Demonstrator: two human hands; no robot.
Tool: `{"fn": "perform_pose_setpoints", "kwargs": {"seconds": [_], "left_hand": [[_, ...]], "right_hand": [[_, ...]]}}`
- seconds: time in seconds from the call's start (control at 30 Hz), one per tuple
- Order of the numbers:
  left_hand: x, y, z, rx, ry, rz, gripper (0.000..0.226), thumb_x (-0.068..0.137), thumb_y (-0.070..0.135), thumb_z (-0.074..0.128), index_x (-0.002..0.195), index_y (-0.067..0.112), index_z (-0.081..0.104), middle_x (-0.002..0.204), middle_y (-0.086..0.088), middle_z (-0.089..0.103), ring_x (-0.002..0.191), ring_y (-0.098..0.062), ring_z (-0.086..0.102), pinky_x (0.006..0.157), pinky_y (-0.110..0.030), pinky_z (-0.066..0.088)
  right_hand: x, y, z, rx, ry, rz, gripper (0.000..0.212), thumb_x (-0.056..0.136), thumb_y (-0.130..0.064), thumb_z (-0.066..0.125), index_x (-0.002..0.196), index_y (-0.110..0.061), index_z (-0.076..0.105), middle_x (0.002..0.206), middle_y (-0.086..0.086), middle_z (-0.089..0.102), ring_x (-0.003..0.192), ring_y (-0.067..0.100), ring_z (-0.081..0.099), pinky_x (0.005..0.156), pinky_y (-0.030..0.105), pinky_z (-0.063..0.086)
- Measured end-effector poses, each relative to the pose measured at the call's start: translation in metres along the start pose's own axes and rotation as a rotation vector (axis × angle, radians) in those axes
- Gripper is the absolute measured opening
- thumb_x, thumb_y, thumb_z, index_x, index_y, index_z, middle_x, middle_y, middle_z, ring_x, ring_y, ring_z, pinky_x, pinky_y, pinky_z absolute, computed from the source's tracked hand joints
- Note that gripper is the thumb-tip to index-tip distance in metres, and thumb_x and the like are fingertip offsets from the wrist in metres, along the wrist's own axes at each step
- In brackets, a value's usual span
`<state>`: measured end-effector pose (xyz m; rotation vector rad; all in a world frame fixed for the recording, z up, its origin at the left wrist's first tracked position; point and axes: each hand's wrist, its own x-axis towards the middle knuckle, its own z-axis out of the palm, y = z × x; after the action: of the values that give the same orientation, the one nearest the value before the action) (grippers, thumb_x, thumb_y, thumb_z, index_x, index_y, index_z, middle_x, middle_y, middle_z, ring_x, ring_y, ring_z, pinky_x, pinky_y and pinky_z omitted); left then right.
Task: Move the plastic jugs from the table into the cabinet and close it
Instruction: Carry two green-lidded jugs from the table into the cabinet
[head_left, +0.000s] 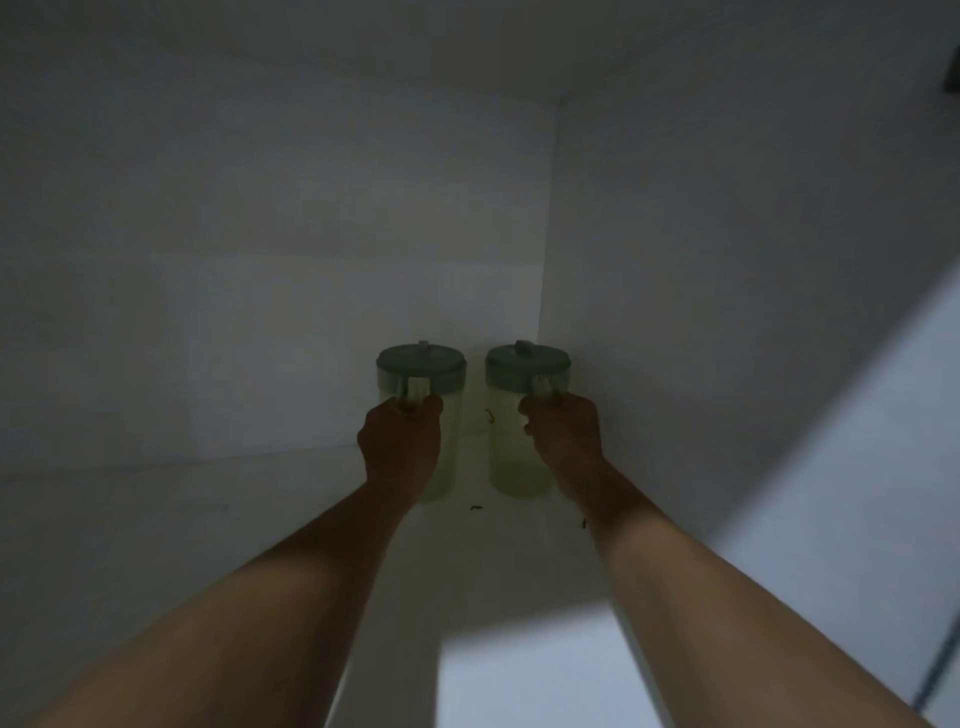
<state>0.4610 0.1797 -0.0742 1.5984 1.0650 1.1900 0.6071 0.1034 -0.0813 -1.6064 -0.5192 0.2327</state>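
1. The dim interior of a white cabinet (260, 208) is seen, with its back wall, right side wall and shelf floor (156, 519) meeting at the far right corner.
2. Two translucent plastic jugs with green lids are stood upright on the shelf floor, side by side, near that corner and close to the back wall.
3. The left jug (448, 441) and the right jug (506, 457) are set just beside each other, with a narrow gap between them.
4. A pale, yellowish tint is shown by both jug bodies; whether liquid is held inside cannot be told in the low light.
5. The left hand (402, 447) is clenched around the handle of the left jug, just under its lid.
6. The right hand (563, 441) is clenched around the handle of the right jug in the same way.
7. Both bare forearms are stretched forward from the lower edge of the view into the cabinet.
8. A few small dark specks (476, 507) are seen on the shelf floor in front of the jugs.
9. A brighter patch of light is cast on the near part of the shelf floor, between the forearms.
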Motion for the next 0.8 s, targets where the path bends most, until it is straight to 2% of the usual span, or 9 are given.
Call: {"fn": "perform_pose_setpoints", "kwargs": {"seconds": [0.07,0.17,0.37,0.47,0.57,0.67,0.73,0.8], "left_hand": [[0.008,-0.001,0.006,-0.009,0.001,-0.004,0.034,0.085,0.038,0.062,0.089,0.005,0.069,0.083,-0.016,0.070,0.080,-0.035,0.068,0.073,-0.039,0.054],[0.018,-0.002,0.012,0.000,0.009,-0.007,0.035,0.085,0.037,0.063,0.090,0.003,0.070,0.087,-0.017,0.072,0.083,-0.035,0.068,0.075,-0.040,0.054],[0.034,-0.004,0.016,0.045,-0.027,-0.034,0.039,0.085,0.040,0.062,0.098,0.004,0.070,0.091,-0.016,0.073,0.084,-0.033,0.069,0.079,-0.044,0.058],[0.037,-0.003,0.014,0.135,-0.054,-0.039,0.043,0.087,0.039,0.061,0.107,0.002,0.066,0.096,-0.013,0.068,0.087,-0.031,0.065,0.083,-0.041,0.055],[0.036,-0.003,0.009,0.196,-0.102,-0.062,0.051,0.084,0.039,0.066,0.118,0.002,0.062,0.101,-0.013,0.065,0.092,-0.031,0.063,0.084,-0.038,0.054],[0.033,-0.001,0.003,0.255,-0.146,-0.077,0.068,0.080,0.044,0.072,0.129,0.003,0.049,0.122,-0.017,0.061,0.108,-0.033,0.060,0.080,-0.033,0.047],[0.030,0.002,-0.002,0.272,-0.146,-0.085,0.082,0.075,0.049,0.076,0.133,0.005,0.037,0.132,-0.017,0.054,0.120,-0.036,0.054,0.090,-0.037,0.046],[0.027,0.008,-0.007,0.316,-0.111,-0.090,0.093,0.071,0.054,0.077,0.137,0.007,0.031,0.138,-0.018,0.048,0.126,-0.039,0.047,0.100,-0.045,0.044]], "right_hand": [[0.010,0.005,0.003,0.008,-0.009,0.001,0.012,0.071,-0.027,0.070,0.073,-0.016,0.068,0.070,0.007,0.065,0.068,0.025,0.062,0.064,0.037,0.047],[0.020,0.009,0.009,0.008,-0.026,-0.007,0.008,0.079,-0.021,0.069,0.076,-0.014,0.067,0.071,0.006,0.063,0.068,0.024,0.060,0.064,0.036,0.046],[0.031,0.011,0.017,0.021,-0.072,0.009,0.011,0.082,-0.017,0.068,0.073,-0.014,0.063,0.069,0.005,0.059,0.067,0.024,0.056,0.063,0.034,0.042],[0.032,0.009,0.013,-0.031,-0.094,0.029,0.016,0.081,-0.023,0.076,0.079,-0.011,0.066,0.077,0.007,0.063,0.074,0.025,0.060,0.066,0.033,0.044],[0.028,0.007,0.007,-0.097,-0.110,0.031,0.042,0.077,-0.037,0.082,0.103,-0.007,0.071,0.096,0.009,0.071,0.090,0.028,0.068,0.071,0.031,0.048],[0.021,0.002,0.000,-0.189,-0.104,-0.003,0.060,0.074,-0.049,0.082,0.116,-0.008,0.068,0.112,0.009,0.072,0.099,0.026,0.069,0.073,0.029,0.050],[0.013,-0.006,-0.005,-0.252,-0.104,-0.022,0.068,0.072,-0.055,0.080,0.120,-0.009,0.065,0.119,0.008,0.070,0.104,0.026,0.067,0.078,0.029,0.052],[0.002,-0.017,-0.011,-0.333,-0.081,-0.038,0.081,0.070,-0.058,0.080,0.130,-0.010,0.055,0.129,0.006,0.063,0.114,0.027,0.062,0.090,0.032,0.051]]}}
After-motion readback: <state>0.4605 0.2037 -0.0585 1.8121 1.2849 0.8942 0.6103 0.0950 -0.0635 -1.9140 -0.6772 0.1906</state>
